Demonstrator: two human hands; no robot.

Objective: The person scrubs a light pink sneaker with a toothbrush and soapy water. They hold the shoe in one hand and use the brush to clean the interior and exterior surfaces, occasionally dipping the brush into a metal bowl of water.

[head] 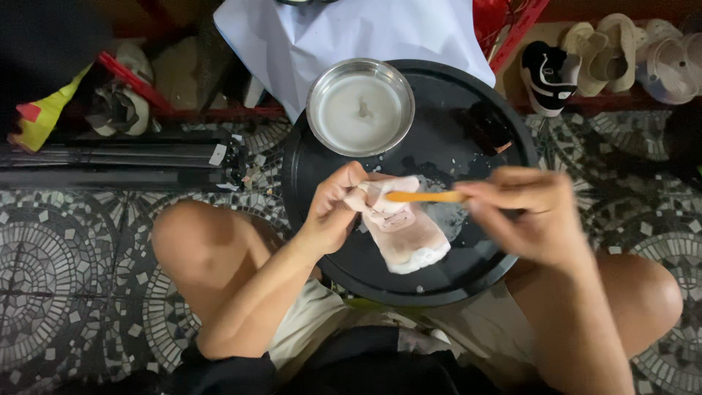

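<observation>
Pinching pale meat slab [404, 238] w/ left-hand fingers [349, 192].

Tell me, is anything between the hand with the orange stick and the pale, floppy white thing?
Nothing visible. The right hand holds the thin orange stick, whose tip reaches the pale, floppy white piece held by the left hand.

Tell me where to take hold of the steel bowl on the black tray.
Grip the steel bowl by its outer rim on the left side, coming from above. It holds whitish liquid, so keep it level. Both hands and the pale meat crowd the near side.
</observation>
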